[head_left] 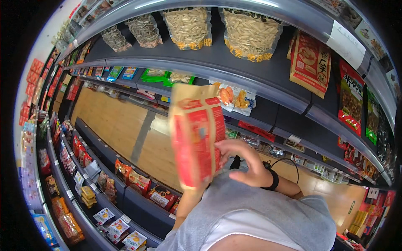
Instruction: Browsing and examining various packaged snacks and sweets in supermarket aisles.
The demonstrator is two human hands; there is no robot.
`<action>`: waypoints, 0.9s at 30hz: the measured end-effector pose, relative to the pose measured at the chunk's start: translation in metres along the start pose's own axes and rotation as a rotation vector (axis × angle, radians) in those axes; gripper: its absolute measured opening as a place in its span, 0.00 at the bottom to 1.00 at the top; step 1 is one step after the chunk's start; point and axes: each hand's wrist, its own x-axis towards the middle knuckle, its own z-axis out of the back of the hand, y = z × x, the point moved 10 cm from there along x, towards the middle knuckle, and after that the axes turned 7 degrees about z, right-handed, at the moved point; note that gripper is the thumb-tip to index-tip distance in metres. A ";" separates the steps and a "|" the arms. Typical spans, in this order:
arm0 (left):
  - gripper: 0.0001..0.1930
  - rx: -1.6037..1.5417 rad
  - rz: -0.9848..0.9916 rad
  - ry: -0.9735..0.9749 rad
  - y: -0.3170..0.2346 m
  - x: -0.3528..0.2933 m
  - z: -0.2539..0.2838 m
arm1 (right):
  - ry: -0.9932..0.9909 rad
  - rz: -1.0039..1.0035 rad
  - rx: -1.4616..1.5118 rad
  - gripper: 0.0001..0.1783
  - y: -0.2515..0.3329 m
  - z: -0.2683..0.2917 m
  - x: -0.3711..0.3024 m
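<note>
A red and tan paper snack bag point(197, 142) stands upright in front of me, partly smeared by motion. My left hand point(193, 195) holds it from below; its fingers are hidden behind the bag. At the bag's right edge is my right hand point(247, 161), with a black band on the wrist. Its fingers stretch toward the bag and seem to touch its side, while the thumb stands apart. A similar red and tan bag point(310, 62) leans on the upper shelf to the right.
Clear bags of pale seeds point(253, 33) line the dark upper shelf point(268, 79). Green and red snack packs point(351, 98) stand at its right. On the left, a lower rack point(138, 209) carries several packaged snacks. A wood-toned floor point(109, 119) shows between racks.
</note>
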 end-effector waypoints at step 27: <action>0.22 -0.132 0.035 0.164 0.011 0.012 -0.005 | -0.224 -0.071 0.124 0.36 -0.045 0.049 0.002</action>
